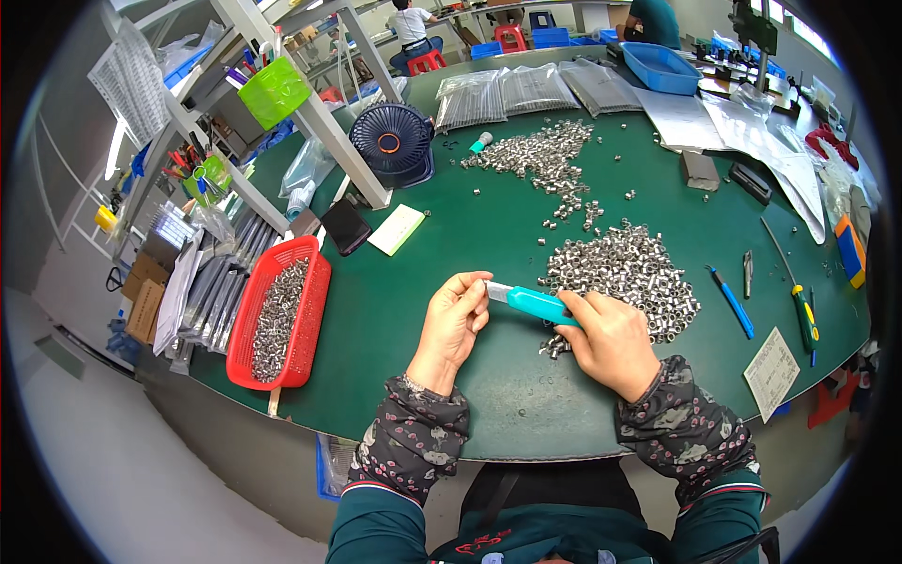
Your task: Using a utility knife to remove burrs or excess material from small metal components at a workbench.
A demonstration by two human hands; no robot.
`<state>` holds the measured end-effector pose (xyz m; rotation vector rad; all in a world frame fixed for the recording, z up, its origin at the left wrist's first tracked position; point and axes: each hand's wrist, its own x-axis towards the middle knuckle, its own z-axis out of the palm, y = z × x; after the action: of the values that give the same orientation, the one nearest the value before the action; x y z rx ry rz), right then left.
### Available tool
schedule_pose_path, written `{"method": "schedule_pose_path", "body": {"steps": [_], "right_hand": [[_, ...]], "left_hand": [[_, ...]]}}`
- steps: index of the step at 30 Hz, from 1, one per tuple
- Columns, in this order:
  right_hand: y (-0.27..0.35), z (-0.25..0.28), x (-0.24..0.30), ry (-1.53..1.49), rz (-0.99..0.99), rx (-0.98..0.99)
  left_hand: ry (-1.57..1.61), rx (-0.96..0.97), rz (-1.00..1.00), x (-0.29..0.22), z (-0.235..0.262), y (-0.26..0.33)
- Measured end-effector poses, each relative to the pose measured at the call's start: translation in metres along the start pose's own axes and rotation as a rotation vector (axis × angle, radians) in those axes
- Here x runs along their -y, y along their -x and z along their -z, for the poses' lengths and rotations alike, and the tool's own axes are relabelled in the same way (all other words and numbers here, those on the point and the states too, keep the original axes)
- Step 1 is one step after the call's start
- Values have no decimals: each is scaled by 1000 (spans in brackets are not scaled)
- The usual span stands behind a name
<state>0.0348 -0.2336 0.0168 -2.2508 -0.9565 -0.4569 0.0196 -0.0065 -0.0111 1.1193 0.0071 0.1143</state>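
My right hand [609, 340] is closed round the teal handle of a knife [539, 303], its flat silver blade pointing left. At the blade's tip, the thumb and fingers of my left hand [451, 320] are pinched together; whatever small thing they hold is hidden. Just beyond my right hand lies a large heap of small metal rings [620, 273]. A second, looser pile of metal rings [540, 160] spreads farther back on the green table [376, 329]. At the left edge, a red plastic basket [319, 310] holds many more of these small metal pieces.
A dark fan [390, 141], a phone [346, 227] and a notepad [396, 229] sit at left. On the right lie a blue pen-like tool [731, 303], a screwdriver [803, 315] and a paper slip [772, 374]. Bagged tubes [536, 91] and a blue bin [660, 68] line the back.
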Motion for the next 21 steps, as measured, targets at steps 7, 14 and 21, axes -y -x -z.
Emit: {"method": "schedule_pose_path", "body": {"steps": [7,14,21], "right_hand": [[-2,2,-7,-57,-18,-153],[-2,1,-9,-95,-67,-45],[-2,-1,-11,-221,-107,51]], "left_hand": [[208,-22,76,-1,1,-1],[101,-56,49,-6,-5,0],[87,-38,21,-3,2,-3]]}}
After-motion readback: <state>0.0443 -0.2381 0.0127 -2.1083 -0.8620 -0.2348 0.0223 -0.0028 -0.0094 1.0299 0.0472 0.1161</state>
